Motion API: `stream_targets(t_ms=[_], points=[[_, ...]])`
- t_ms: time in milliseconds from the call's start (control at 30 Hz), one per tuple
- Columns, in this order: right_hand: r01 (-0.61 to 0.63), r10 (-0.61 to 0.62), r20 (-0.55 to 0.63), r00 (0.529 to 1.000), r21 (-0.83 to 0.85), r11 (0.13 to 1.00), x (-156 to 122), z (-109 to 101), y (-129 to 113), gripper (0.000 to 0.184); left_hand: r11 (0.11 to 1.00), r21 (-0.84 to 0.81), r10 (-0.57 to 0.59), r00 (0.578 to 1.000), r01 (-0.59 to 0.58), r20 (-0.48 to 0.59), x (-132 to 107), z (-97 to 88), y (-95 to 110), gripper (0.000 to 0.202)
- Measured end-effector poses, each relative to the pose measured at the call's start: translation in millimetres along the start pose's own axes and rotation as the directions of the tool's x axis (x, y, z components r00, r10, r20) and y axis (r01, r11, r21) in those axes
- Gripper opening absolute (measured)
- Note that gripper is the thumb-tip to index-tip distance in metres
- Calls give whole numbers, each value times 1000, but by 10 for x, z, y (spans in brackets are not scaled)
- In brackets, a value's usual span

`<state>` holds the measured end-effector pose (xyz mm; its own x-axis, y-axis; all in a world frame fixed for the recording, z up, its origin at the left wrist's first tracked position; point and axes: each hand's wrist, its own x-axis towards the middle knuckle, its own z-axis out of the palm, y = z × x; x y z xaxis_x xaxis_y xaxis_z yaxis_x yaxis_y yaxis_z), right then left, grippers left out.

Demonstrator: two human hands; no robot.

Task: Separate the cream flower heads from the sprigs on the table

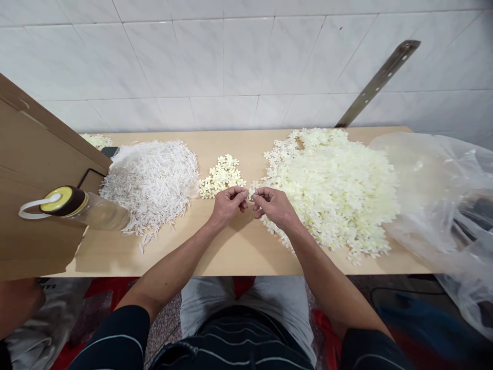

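Both of my hands meet over the middle of the table, fingertips nearly touching. A small pale artificial flower shows between them. My right hand pinches it from the right. My left hand is closed in a pinch at its left side; whatever lies in those fingers is too small to make out. Just beyond my left hand lies a small cluster of cream-yellow flowers. A large heap of loose pale flowers spreads to the right of my right hand. On the left is a pile of thin white sticks.
A clear bottle with a yellow and dark lid leans by a cardboard panel at left. Clear plastic sheeting covers the table's right end. A metal bracket stands against the tiled wall. Another person's arm shows at lower left.
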<state>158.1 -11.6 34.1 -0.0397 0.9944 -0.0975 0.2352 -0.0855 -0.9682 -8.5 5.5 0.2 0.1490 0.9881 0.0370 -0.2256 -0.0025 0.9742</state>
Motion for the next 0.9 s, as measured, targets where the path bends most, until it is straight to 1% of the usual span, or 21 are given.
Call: stream_targets(t_ms=[67, 133, 233, 333, 433, 600, 733, 800, 900], points=[[10, -10, 3, 1000, -10, 1000, -13, -4, -9, 21, 1000, 24, 14, 1000, -14, -13, -5, 6, 1, 39], [18, -17, 13, 1000, -18, 1000, -19, -15, -3, 22, 1000, 11, 2, 1000, -2, -5, -7, 5, 8, 39], [21, -21, 38, 999, 0, 1000, -15, -38, 33, 27, 987, -135, -78, 996, 83, 43, 8, -16, 22, 39], [15, -19, 68, 998, 57, 998, -13, -64, 62, 31, 931, -312, -170, 981, 190, 91, 41, -48, 31, 37], [26, -35, 71, 997, 121, 992, -25, -96, 53, 34, 887, -392, -215, 969, 246, 122, 70, -71, 29, 35], [50, -67, 64, 996, 242, 969, -51, -151, -17, 36, 838, -446, -285, 949, 316, 138, 77, -85, 26, 32], [19, -36, 44, 998, 324, 946, -50, -185, -55, 36, 804, -459, -316, 926, 377, 207, 64, -87, 51, 27], [-11, -18, 78, 997, 361, 933, -46, -207, -56, 36, 793, -462, -319, 917, 397, 241, 61, -85, 66, 24], [-63, -7, 167, 986, 410, 910, -41, -252, -38, 36, 793, -451, -312, 909, 409, 274, 58, -85, 82, 24]])
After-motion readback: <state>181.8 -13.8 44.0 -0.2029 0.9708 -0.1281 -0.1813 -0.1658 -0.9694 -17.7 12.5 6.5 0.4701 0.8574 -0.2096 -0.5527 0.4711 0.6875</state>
